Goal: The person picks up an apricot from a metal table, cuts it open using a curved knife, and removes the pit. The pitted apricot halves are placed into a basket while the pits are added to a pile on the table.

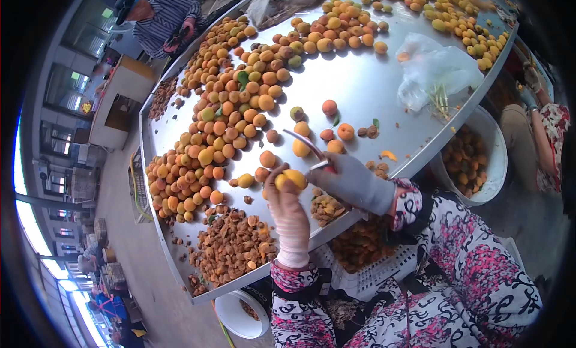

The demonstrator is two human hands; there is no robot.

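The left hand, in a striped knit glove, has its fingers curled around a smooth, rounded yellow apricot. Just right of it, the grey-gloved right hand grips a curved metal tool, its handle mostly hidden. Beyond the fingers, round orange apricots heap on the shiny metal bench; left of them lie rough brown pieces, perhaps pits.

"What's the left hand holding?"
"A yellow apricot."
"And the right hand?"
"A curved metal tool, near the yellow apricot."
"What's on the bench?"
"Loose apricots, a brown heap and a crumpled plastic bag."
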